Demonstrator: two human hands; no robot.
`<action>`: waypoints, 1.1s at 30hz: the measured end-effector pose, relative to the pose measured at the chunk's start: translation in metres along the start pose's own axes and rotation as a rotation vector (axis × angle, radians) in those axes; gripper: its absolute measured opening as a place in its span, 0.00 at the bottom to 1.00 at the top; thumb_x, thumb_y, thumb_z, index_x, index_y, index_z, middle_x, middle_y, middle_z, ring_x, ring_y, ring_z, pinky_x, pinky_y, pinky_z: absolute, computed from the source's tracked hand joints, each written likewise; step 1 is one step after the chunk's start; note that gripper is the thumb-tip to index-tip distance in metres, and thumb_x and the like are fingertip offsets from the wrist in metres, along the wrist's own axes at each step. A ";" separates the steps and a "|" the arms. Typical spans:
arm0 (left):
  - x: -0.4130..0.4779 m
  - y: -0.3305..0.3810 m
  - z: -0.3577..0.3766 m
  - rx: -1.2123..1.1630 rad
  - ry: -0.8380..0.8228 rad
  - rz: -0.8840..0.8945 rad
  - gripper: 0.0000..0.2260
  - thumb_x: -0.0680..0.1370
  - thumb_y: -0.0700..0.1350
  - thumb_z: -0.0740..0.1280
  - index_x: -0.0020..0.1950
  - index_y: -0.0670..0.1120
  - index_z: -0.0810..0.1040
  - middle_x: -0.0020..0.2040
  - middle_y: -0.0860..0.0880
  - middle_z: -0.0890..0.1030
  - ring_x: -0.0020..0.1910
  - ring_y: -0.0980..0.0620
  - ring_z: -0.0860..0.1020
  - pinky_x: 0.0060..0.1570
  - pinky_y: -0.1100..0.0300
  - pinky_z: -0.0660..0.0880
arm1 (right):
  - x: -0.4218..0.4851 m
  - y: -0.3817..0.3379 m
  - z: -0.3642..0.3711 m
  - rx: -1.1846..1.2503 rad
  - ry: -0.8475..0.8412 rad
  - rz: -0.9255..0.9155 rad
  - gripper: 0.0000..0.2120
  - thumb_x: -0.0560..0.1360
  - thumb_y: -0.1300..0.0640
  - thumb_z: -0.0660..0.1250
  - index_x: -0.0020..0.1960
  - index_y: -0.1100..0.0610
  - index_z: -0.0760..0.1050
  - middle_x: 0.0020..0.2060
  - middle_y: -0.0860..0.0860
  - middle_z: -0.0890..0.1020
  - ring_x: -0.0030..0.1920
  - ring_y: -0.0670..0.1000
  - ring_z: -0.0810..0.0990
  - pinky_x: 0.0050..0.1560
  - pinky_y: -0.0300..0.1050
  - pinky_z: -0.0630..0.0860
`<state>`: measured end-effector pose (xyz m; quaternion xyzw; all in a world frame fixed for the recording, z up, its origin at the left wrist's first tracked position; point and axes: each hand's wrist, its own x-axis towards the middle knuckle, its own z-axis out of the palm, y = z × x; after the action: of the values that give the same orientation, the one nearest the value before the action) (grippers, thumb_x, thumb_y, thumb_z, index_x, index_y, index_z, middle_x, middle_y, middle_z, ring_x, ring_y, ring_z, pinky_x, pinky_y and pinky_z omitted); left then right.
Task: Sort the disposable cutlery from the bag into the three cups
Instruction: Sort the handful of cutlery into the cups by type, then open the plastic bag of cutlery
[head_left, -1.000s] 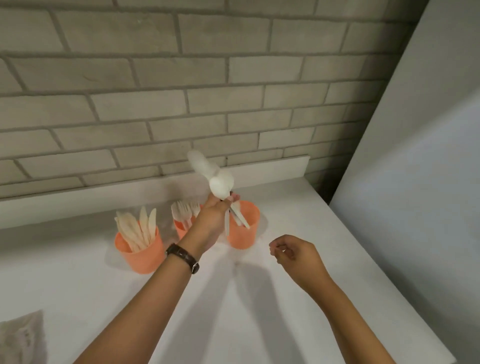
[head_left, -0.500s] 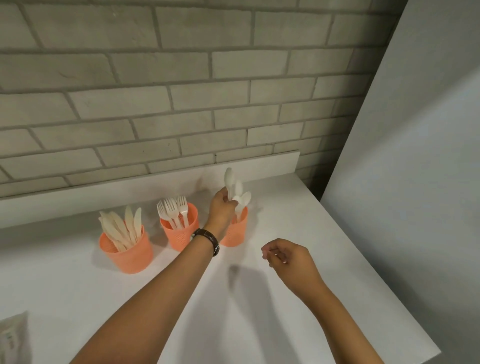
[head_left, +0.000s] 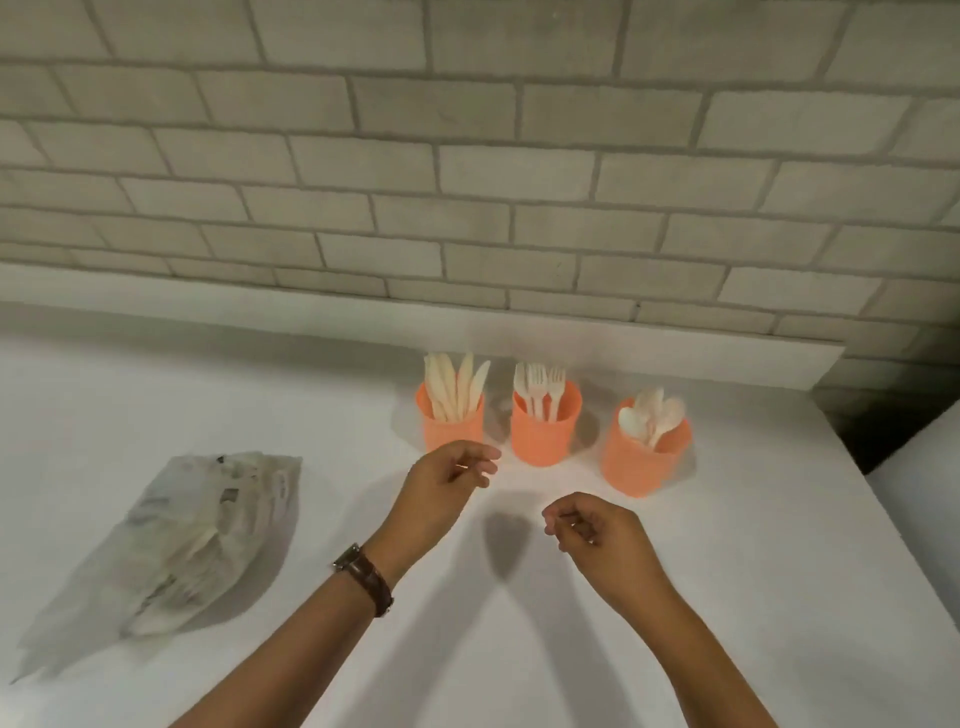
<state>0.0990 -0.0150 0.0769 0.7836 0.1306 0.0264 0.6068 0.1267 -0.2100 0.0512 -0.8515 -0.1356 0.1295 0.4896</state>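
Three orange cups stand in a row near the back of the white counter. The left cup (head_left: 451, 428) holds knives, the middle cup (head_left: 544, 434) forks, the right cup (head_left: 644, 460) spoons. My left hand (head_left: 447, 480), with a brown watch on its wrist, hovers just in front of the left and middle cups, fingers loosely curled and holding nothing. My right hand (head_left: 592, 530) floats in front of the right cup, fingers curled, nothing in it. A crumpled clear plastic bag (head_left: 176, 540) with some cutlery inside lies on the counter at the left.
The white counter (head_left: 727, 597) ends at a brick wall (head_left: 467, 182) with a low white upstand. Its right edge drops off beside a grey panel (head_left: 924, 467). Bare counter lies between the bag and the cups.
My left hand let go of the spoons in the right cup and drew back toward me and left. The view swung left, bringing the bag into sight.
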 end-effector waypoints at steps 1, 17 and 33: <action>-0.011 -0.009 -0.020 0.018 0.045 -0.016 0.17 0.76 0.32 0.59 0.46 0.53 0.79 0.44 0.53 0.81 0.42 0.53 0.79 0.50 0.62 0.73 | 0.002 -0.006 0.016 -0.006 -0.044 -0.015 0.10 0.73 0.61 0.66 0.38 0.47 0.79 0.36 0.43 0.83 0.35 0.47 0.79 0.41 0.40 0.76; -0.102 -0.119 -0.288 0.138 0.565 -0.153 0.16 0.76 0.35 0.61 0.45 0.56 0.80 0.44 0.64 0.82 0.35 0.49 0.75 0.34 0.70 0.70 | 0.020 -0.127 0.265 -0.105 -0.254 -0.207 0.03 0.73 0.53 0.68 0.40 0.48 0.79 0.34 0.46 0.81 0.37 0.46 0.77 0.40 0.42 0.75; -0.139 -0.184 -0.336 -0.070 0.318 -0.590 0.04 0.79 0.47 0.62 0.49 0.51 0.76 0.47 0.50 0.80 0.39 0.48 0.79 0.47 0.54 0.76 | 0.124 -0.216 0.355 -0.810 -0.358 -0.251 0.25 0.71 0.33 0.60 0.49 0.53 0.79 0.44 0.46 0.81 0.51 0.51 0.75 0.59 0.50 0.61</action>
<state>-0.1341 0.3113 0.0045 0.6768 0.4437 -0.0239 0.5869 0.0943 0.2226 0.0547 -0.9155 -0.3599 0.1506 0.0979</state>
